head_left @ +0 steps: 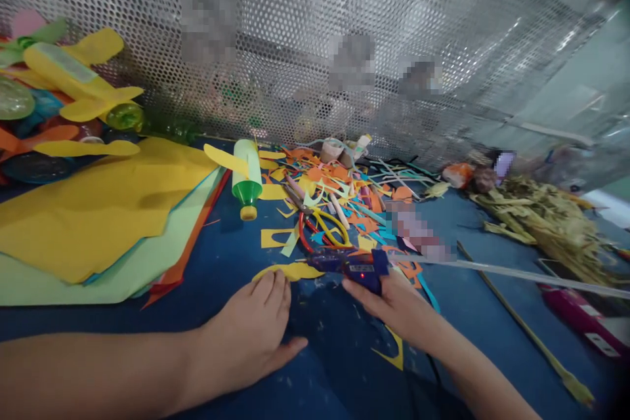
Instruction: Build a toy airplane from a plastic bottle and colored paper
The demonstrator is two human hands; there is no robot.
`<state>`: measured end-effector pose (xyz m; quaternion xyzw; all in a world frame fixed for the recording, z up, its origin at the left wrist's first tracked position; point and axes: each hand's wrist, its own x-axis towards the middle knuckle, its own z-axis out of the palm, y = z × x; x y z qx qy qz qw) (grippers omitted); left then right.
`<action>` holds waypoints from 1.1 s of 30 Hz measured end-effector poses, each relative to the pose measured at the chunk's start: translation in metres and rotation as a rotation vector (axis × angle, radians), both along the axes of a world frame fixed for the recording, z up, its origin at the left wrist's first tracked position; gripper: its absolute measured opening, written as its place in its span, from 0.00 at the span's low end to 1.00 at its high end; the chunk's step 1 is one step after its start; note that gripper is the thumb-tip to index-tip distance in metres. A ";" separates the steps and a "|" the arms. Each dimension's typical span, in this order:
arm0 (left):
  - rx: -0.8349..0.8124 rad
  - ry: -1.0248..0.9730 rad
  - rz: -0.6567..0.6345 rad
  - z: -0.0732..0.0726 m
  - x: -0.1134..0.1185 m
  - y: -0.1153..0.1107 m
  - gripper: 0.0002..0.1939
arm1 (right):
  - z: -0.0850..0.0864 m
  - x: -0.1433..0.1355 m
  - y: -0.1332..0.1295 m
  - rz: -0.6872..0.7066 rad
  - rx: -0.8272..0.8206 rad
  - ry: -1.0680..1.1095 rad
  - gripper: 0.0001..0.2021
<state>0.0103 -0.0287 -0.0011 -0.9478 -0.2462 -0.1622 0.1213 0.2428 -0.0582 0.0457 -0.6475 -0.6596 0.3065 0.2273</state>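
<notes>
My right hand (401,315) is wrapped round a dark blue glue gun (361,268) with a small red light lit. A long translucent glue stick (492,269) runs out of its back to the right. The gun's nozzle is over a yellow paper cut-out (298,271) lying on the table. The fingers of my left hand (263,318) rest flat on that cut-out's left part, thumb stretched away. Just beyond lie scissors (322,226) with a red and a yellow handle, blades apart. A green bottle with paper wings (246,184) lies behind my left hand.
Stacked coloured paper sheets (98,203) lie at left, below several finished bottle planes (73,79). Coloured paper scraps (335,177) cover the back middle. Dry husks (546,223), a thin stalk (522,321) and a magenta power strip (581,318) are at right. A perforated metal panel (295,26) stands behind.
</notes>
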 end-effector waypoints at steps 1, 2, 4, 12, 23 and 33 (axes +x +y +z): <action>0.011 -0.006 0.007 0.000 0.000 0.000 0.28 | 0.001 0.000 0.000 0.046 0.060 -0.053 0.14; 0.016 -0.009 0.013 0.000 0.000 0.000 0.29 | 0.002 0.000 0.000 0.084 0.100 -0.094 0.15; 0.014 -0.011 0.013 0.000 0.001 0.000 0.28 | 0.001 0.000 0.000 0.136 0.112 -0.150 0.17; 0.002 -0.024 0.009 0.004 0.001 0.000 0.28 | -0.013 0.000 -0.001 0.130 0.049 -0.338 0.18; -0.011 -0.029 0.005 0.003 0.001 0.000 0.28 | -0.005 -0.001 0.002 0.157 0.060 -0.320 0.19; -0.016 0.008 0.018 0.002 0.000 0.000 0.28 | -0.013 0.001 -0.002 0.114 0.067 -0.378 0.17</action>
